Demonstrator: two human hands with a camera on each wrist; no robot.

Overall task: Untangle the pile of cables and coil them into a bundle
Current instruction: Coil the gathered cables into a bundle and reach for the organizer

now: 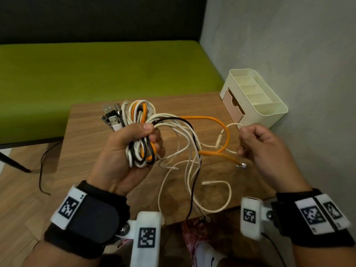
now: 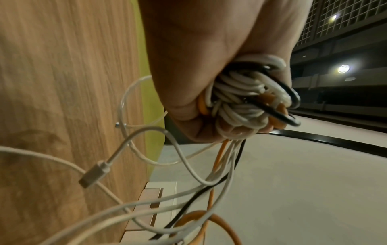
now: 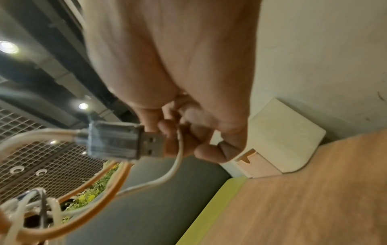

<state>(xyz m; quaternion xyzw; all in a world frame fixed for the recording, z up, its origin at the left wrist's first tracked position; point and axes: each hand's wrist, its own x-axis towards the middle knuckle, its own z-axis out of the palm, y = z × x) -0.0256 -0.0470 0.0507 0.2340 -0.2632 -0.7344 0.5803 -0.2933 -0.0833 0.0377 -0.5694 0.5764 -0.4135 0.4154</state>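
Left hand (image 1: 123, 151) fisted around the coiled bundle (image 1: 141, 149) of white, black and orange cables, thumb clamped across the top; loops stick out below the fingers, and a cluster of USB plugs (image 1: 111, 117) fans out above the fist. Probably held this way so finished turns cannot spring apart while the rest is worked. Right hand (image 1: 264, 145) pinches a thin white cable (image 1: 234, 124) between thumb and fingertips, raised to the right, well apart from the bundle; likely isolating one strand to trace it free. The wrist view confirms the fingers curled on the white cable (image 3: 179, 154), a USB-A plug (image 3: 125, 140) just beside them. Between the hands, loose tails hang from the fist: an orange cable (image 1: 221, 124) loops across, its end (image 1: 241, 165) below the right hand; a black cable (image 1: 194, 170) and white strands droop past the wooden table (image 1: 92, 122) edge. Cream organizer (image 1: 256, 97) sits at the far right corner.
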